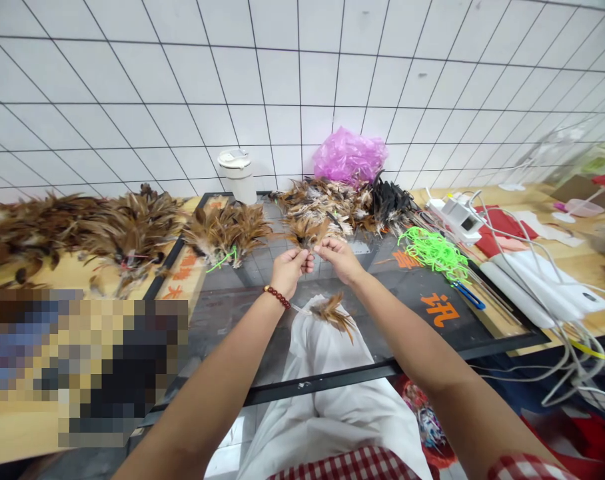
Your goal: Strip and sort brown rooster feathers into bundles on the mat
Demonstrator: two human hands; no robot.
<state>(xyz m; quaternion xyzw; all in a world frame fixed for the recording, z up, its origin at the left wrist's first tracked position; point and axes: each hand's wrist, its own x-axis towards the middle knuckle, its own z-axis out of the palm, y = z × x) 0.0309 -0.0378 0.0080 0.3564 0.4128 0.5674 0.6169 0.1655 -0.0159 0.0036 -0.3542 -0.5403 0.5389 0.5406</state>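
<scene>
My left hand, with a beaded bracelet on the wrist, and my right hand meet fingertip to fingertip over the glass-topped table. Both are closed in a pinch at the base of a small bunch of brown feathers, which fans out away from me. Closer to my body, a brown feather tuft with a pale stem lies on the glass. To the left rests a larger feather bundle with a bright green tie. Behind my hands is a heap of mixed feathers.
Beyond the heap sit a pink plastic bag, black feathers and a white lidded cup. Green cord, a blue cutter and a white power strip with cables occupy the right. More feather bundles lie left.
</scene>
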